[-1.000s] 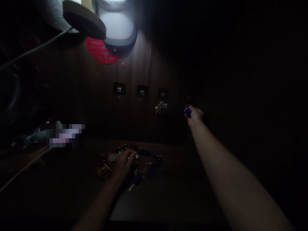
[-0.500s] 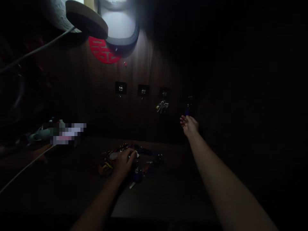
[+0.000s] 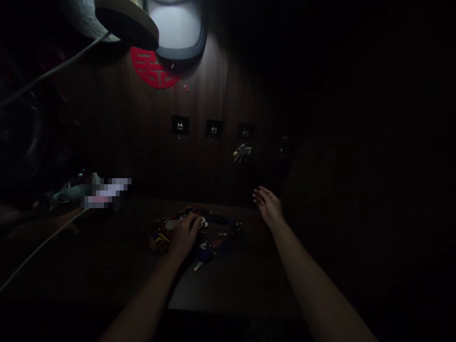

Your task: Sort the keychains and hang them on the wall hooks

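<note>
My left hand [image 3: 185,232] rests low on the dark shelf, on a jumble of keys and straps [image 3: 162,233]. Its fingers are bent down beside a pale rounded piece [image 3: 204,222]; what lies under them is hidden. Just below it is a dark blue key fob with a key [image 3: 204,257]. My right hand [image 3: 270,206] is in the air in front of the panel, its fingers apart and holding nothing. Above it hang small glinting metal pieces [image 3: 284,146], too dark to make out. A bunch of keys [image 3: 242,152] hangs from the hook at its upper left.
Three dark square hooks, one of them the left hook [image 3: 180,125], line the wooden panel. Higher up are a red round paper cutout [image 3: 153,71] and a lit grey-white device [image 3: 180,33]. A white cable [image 3: 53,71] crosses the left side, near a pale green object [image 3: 67,194].
My right hand has moved down and left, away from the dim hanging metal pieces; the blue spot by its fingertips no longer shows. My left hand stays on the pile.
</note>
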{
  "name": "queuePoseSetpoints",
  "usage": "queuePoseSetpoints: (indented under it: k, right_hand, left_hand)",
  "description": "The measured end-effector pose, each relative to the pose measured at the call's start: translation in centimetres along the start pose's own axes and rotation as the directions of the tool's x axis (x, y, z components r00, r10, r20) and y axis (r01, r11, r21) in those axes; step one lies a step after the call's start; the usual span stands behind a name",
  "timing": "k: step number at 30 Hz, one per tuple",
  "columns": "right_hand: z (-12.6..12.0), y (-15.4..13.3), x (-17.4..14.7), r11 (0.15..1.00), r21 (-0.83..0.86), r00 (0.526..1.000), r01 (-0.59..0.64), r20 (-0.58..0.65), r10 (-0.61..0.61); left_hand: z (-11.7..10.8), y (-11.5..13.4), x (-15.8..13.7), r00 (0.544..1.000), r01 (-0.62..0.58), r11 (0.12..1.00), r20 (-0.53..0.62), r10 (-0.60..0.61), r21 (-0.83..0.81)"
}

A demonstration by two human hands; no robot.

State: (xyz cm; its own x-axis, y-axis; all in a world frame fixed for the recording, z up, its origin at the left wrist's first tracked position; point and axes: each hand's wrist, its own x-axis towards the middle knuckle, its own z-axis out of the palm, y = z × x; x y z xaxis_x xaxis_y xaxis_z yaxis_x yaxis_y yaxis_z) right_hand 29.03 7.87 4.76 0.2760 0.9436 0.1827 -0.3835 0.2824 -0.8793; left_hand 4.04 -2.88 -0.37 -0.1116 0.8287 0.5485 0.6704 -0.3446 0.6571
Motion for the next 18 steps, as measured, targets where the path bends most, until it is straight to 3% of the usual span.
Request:
queuePoseSetpoints:
  k: [7, 11, 14, 18]
  right_hand:
    - [1.2, 3.7, -3.8, 0.994, -0.102, 0.997, -0.044, 0.06, 0.05]
    - [2.0, 4.7, -5.8, 0.958, -0.283, 0.984, -0.045, 0.152, 0.091]
    - [2.6, 4.5, -7.2, 0.898, -0.436, 0.934, 0.063, 0.343, 0.101]
    - [3.1, 4.2, -8.6, 0.786, -0.542, 0.808, 0.299, 0.582, 0.094]
  left_hand:
    - [0.1, -0.5, 0.1, 0.997, 0.06, 0.997, -0.052, -0.057, 0.053]
    - [-0.1, -0.5, 0.2, 0.994, 0.08, 0.994, -0.078, -0.074, 0.077]
    - [-0.2, -0.6, 0.3, 0.992, 0.09, 0.994, -0.093, -0.084, 0.068]
    - [-0.3, -0.8, 0.4, 0.988, 0.12, 0.992, -0.104, -0.114, 0.047]
